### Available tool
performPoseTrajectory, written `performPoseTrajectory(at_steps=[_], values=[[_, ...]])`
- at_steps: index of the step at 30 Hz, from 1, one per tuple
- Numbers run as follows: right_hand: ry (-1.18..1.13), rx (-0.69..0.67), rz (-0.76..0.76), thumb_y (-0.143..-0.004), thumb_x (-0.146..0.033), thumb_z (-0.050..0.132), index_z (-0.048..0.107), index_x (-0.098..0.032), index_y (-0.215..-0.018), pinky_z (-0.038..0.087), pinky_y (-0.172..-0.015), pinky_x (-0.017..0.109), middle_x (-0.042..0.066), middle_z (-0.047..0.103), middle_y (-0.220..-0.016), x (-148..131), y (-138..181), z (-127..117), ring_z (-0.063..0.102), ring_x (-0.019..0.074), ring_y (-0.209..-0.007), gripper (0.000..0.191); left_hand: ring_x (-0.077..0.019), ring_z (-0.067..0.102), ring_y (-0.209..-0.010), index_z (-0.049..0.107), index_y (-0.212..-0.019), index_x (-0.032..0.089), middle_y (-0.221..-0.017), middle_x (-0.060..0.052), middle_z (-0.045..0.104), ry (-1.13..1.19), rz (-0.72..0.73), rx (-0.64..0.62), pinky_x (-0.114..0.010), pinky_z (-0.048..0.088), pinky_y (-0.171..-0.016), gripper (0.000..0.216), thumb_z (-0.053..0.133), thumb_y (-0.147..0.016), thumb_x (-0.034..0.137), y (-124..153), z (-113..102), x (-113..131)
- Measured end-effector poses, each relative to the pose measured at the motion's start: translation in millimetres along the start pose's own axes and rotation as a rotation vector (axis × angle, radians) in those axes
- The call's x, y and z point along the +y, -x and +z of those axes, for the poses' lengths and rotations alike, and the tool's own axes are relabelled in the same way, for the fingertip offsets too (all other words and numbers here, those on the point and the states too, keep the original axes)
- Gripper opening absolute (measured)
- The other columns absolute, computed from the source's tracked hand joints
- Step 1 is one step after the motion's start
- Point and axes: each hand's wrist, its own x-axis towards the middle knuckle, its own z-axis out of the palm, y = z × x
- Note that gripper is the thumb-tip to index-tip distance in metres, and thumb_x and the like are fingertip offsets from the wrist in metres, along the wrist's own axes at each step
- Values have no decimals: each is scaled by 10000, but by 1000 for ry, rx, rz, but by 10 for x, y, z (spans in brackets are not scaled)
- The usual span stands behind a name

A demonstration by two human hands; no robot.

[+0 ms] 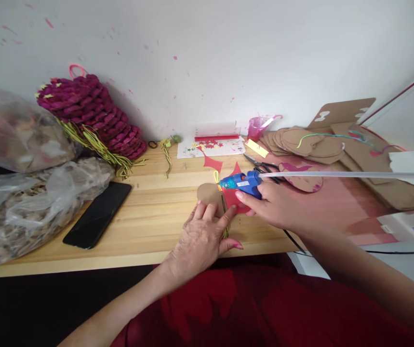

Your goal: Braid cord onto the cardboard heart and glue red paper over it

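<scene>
A blue glue gun point(245, 184) with a long clear glue stick out of its back is gripped in my right hand point(273, 205), its nozzle pointing left. The nozzle tip is over the upper edge of a brown cardboard cutout point(209, 193), beside a yellow cord loop point(216, 177). My left hand point(203, 233) lies on the lower part of the cutout, fingers spread, hiding much of it. A dark line runs along the cutout's right side. Red paper point(236, 200) lies under the gun. Green strands show by my left thumb.
Plastic bags point(44, 207) and a black phone point(97, 215) lie at left. A magenta braided piece point(94, 115) leans on the wall. Scissors point(262, 167), stacked cardboard point(304, 142) and a pink cup point(257, 127) are at right. Small stars point(208, 145) lie on white card behind.
</scene>
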Motion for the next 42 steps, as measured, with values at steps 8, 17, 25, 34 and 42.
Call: performPoseTrajectory(at_steps=[8, 17, 25, 34, 42], values=[[114, 13, -25, -912, -445, 533, 478, -224, -614, 390, -604, 328, 46, 633, -635, -99, -18, -32, 563, 198, -613, 376, -340, 490, -1107, 472, -1470, 210, -1195, -159, 545, 2, -74, -15, -500, 512, -949, 832, 436, -835, 747, -117, -52, 109], [229, 34, -51, -909, -464, 515, 449, -228, -601, 336, -626, 343, 47, 595, -612, -131, -59, -47, 511, 197, -602, 394, -343, 462, -1129, 472, -1467, 238, -1250, -164, 500, 55, -59, -47, -515, 522, -939, 801, 475, -835, 730, -107, -59, 98], [333, 42, -96, -934, -440, 481, 526, -205, -661, 338, -606, 321, 45, 637, -655, -128, -73, -59, 533, 179, -602, 363, -328, 443, -1151, 451, -1481, 252, -1270, -145, 484, 46, -57, -71, -504, 516, -957, 802, 445, -842, 737, -100, -75, 94], [439, 23, -73, -945, -457, 456, 566, -189, -708, 343, -625, 315, 78, 685, -743, -168, -78, -45, 566, 193, -651, 373, -322, 443, -1156, 436, -1495, 255, -1250, -133, 483, 68, -51, -79, -489, 509, -975, 814, 487, -834, 727, -85, -81, 86], [469, 8, -59, -958, -442, 463, 606, -179, -740, 363, -645, 312, 94, 718, -800, -231, -81, -52, 607, 204, -692, 370, -316, 449, -1149, 449, -1488, 251, -1245, -132, 487, 67, -40, -73, -494, 507, -981, 819, 515, -824, 726, -74, -72, 77]])
